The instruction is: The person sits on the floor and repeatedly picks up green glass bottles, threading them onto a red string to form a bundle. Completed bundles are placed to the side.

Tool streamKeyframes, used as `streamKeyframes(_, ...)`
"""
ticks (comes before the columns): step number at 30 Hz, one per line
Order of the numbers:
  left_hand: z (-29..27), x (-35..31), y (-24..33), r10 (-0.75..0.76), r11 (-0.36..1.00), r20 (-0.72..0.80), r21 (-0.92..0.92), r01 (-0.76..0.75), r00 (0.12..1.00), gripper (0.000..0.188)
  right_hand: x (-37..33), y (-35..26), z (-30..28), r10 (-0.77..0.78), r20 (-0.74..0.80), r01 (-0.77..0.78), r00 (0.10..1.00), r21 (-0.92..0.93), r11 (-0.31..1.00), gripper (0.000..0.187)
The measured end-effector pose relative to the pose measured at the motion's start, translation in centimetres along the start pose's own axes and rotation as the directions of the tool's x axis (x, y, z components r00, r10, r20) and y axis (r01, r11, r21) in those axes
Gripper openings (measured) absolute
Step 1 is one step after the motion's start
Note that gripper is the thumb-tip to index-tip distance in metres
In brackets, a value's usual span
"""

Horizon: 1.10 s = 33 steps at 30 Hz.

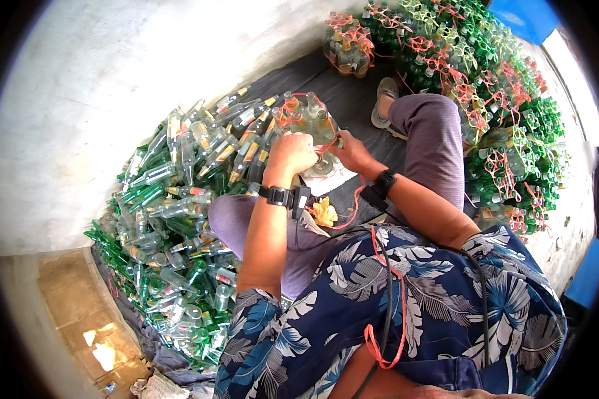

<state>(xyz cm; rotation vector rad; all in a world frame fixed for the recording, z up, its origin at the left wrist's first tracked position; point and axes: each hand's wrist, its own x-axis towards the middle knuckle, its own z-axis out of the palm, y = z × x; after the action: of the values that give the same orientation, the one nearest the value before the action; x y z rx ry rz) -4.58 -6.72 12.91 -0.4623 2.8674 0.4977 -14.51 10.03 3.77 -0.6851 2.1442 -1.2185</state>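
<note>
1. Through the head view, I have the task's thing ahead: a bundle of clear glass bottles [302,122], standing upright on the far side of the wearer's lap, between the bent legs.
2. I judge the step in hand to be lashing: red plastic strap [358,207] loops about the bottle necks, and both hands work at the bundle's near edge. The bundle looks mostly laced, the near side less settled.
3. My left hand [291,154] lies over the near left of the bundle, fingers curled in. Its fingertips are hidden, so I cannot tell whether they hold strap or a neck.
4. My right hand [354,151] is narrow at the near right, thumb and fingers seemingly pinched on the strap; a length trails from there toward the lap.
5. Left of the bundle sprawls a heap of loose glass bottles [186,156], green and clear, mostly on their sides. A strapped bottle bundle [348,48] stands far off on the dark floor sheet [356,110], and rows of bundled green bottles [439,60] fill the far right.
6. As I read it, the next move calls for the left hand steadying the necks while the right draws the strap snug and secures it. Too hard a pull could tip an outer bottle; too little could leave one slipping free.
</note>
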Motion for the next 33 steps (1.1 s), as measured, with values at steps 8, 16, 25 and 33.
streamKeyframes(8, 0.3, -0.3, -3.1, 0.024, 0.997, -0.174, -0.063, -0.035, 0.984, 0.012, 0.9, 2.4, 1.6, -0.141, -0.025, 0.141, 0.99, 0.009, 0.99, 0.048)
streamKeyframes(16, 0.5, 0.0, -3.7, 0.016, 0.999, -0.283, -0.032, -0.026, 0.959, 0.01, 0.6, 2.2, 1.7, -0.177, -0.03, 0.179, 0.984, 0.057, 0.982, 0.044)
streamKeyframes(25, 1.4, 0.8, -3.8, 0.156, 0.987, -0.443, 0.101, -0.124, 0.883, 0.007, 0.4, 1.3, 1.5, -0.147, -0.02, 0.148, 0.989, 0.114, 0.982, 0.045)
streamKeyframes(33, 1.8, 2.2, -4.4, 0.141, 0.988, -0.39, -0.003, -0.154, 0.91, 0.009, 0.0, 0.1, 0.9, -0.151, 0.015, 0.147, 0.988, 0.15, 0.978, 0.042)
